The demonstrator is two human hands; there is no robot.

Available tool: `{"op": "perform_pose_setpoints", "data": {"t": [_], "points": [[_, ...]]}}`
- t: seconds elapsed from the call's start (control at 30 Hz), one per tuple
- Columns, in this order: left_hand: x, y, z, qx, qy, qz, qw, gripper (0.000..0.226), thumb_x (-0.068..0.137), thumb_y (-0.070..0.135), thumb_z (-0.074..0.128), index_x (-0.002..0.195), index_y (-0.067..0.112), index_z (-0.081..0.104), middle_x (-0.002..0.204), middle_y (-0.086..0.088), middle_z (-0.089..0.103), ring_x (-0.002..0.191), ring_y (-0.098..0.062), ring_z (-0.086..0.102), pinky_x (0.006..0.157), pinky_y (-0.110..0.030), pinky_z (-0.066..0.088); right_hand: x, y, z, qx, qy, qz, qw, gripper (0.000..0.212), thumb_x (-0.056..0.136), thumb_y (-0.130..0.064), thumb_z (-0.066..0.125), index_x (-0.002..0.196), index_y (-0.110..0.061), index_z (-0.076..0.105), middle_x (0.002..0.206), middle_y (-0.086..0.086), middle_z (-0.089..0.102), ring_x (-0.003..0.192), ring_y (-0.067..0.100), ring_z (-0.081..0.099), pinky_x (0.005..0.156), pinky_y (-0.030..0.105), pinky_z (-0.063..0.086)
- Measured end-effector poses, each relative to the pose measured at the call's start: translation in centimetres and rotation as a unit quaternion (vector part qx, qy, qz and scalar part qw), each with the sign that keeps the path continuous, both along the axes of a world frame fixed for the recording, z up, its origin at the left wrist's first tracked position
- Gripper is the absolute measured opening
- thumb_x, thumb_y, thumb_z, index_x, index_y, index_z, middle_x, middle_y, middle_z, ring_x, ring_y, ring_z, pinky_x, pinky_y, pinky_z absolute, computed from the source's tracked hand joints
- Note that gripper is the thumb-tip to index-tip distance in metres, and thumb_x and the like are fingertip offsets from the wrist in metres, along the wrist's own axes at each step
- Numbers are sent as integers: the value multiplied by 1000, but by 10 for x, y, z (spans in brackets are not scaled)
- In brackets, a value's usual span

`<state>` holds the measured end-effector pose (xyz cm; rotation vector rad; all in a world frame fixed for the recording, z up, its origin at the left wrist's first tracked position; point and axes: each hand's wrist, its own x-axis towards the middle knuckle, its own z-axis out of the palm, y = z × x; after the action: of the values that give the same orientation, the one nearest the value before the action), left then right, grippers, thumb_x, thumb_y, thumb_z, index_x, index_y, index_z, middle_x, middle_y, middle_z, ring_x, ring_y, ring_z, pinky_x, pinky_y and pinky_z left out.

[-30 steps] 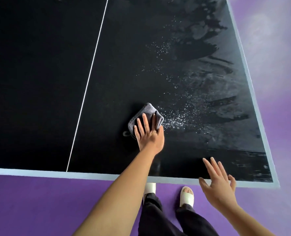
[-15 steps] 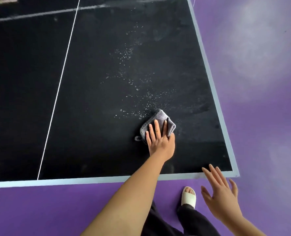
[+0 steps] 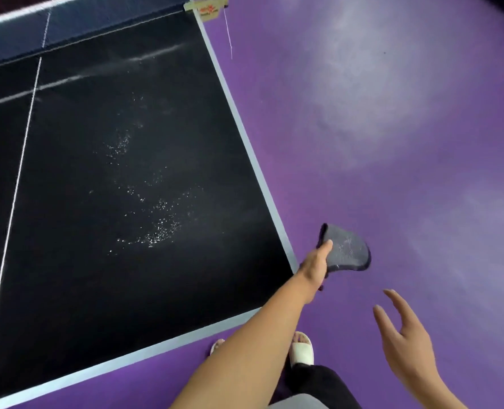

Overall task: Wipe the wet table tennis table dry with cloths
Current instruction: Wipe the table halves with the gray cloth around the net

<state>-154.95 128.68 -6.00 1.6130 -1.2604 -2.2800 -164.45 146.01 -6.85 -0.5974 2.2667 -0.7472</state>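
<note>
The black table tennis table (image 3: 82, 276) fills the left of the view, with pale edge lines and a white centre line. A patch of water droplets (image 3: 153, 228) glistens on it near the right side. My left hand (image 3: 315, 265) grips a grey cloth (image 3: 346, 250) in the air just past the table's right edge, over the floor. My right hand (image 3: 407, 343) hovers open and empty above the floor at the lower right.
The net (image 3: 76, 28) and its post clamp (image 3: 208, 8) run across the top left. Purple floor (image 3: 392, 128) surrounds the table on the right and front. My feet in white slippers (image 3: 302, 349) stand by the near corner.
My left hand lifted the cloth off the table surface and carried it right, beyond the table's edge. The view swung left, showing the net. My right hand stayed off the table.
</note>
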Motion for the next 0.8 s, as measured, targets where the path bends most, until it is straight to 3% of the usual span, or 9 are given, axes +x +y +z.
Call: {"op": "perform_pose_setpoints", "data": {"t": [0.03, 0.07, 0.13, 0.2, 0.33, 0.47, 0.6, 0.7, 0.8], "points": [[5, 0, 9, 48, 25, 41, 998, 40, 105, 44, 40, 119, 14, 63, 88, -4, 73, 68, -13, 65, 53, -20, 47, -2, -7, 6, -23, -29, -27, 999, 41, 97, -34, 59, 137, -34, 52, 143, -2, 54, 117, 28, 59, 86, 38, 46], [13, 2, 14, 90, 48, 67, 993, 42, 104, 45, 42, 112, 13, 68, 85, -4, 75, 67, -15, 70, 53, -22, 50, -3, -14, 13, -55, -63, -54, 995, 38, 97, -36, 59, 135, -34, 53, 139, 1, 57, 117, 26, 57, 84, 36, 45], [33, 5, 27, 130, 89, 106, 982, 43, 103, 44, 43, 119, 13, 70, 107, -6, 77, 97, -22, 74, 74, -32, 59, -1, -33, 33, -130, -154, -86, 976, 39, 95, -38, 62, 133, -32, 54, 131, -2, 60, 117, 17, 58, 82, 30, 45], [58, 7, 41, 148, 120, 138, 972, 48, 102, 43, 43, 132, 12, 64, 127, -11, 70, 119, -29, 66, 97, -44, 54, 7, -52, 48, -177, -254, -67, 949, 56, 85, -47, 72, 134, -28, 55, 130, -8, 61, 117, 6, 60, 89, 28, 44], [119, 8, 62, 139, 147, 162, 966, 49, 99, 39, 46, 132, 8, 65, 134, -17, 64, 127, -34, 59, 110, -50, 44, 45, -93, 58, -159, -388, 14, 908, 81, 58, -65, 78, 129, -31, 59, 125, -5, 68, 110, 10, 65, 87, 34, 47], [180, -1, 76, 101, 140, 163, 971, 37, 99, 31, 56, 126, 10, 69, 126, -20, 68, 116, -35, 66, 101, -47, 52, 100, -131, 62, -123, -415, 91, 897, 64, 69, -51, 81, 126, -37, 56, 118, -16, 65, 105, 0, 63, 86, 33, 50], [241, -13, 72, 67, 113, 187, 973, 35, 95, 29, 66, 127, 13, 68, 124, -19, 69, 116, -38, 66, 101, -54, 52, 167, -158, 58, -92, -434, 155, 883, 61, 78, -44, 81, 129, -23, 55, 117, 3, 72, 105, 21, 71, 90, 40, 55], [296, -27, 69, 56, 102, 239, 964, 29, 98, 30, 63, 120, 13, 71, 116, -15, 73, 108, -32, 70, 96, -49, 55, 225, -177, 50, -60, -391, 156, 905, 41, 85, -37, 73, 121, -21, 60, 109, 5, 74, 98, 22, 72, 80, 35, 57], [367, -42, 60, 72, 67, 388, 916, 27, 94, 32, 68, 115, 15, 70, 106, -13, 77, 92, -29, 74, 81, -43, 60, 272, -197, 30, -27, -290, 181, 939, 34, 91, -37, 68, 122, -26, 58, 109, 0, 69, 99, 16, 67, 85, 34, 52]]}}
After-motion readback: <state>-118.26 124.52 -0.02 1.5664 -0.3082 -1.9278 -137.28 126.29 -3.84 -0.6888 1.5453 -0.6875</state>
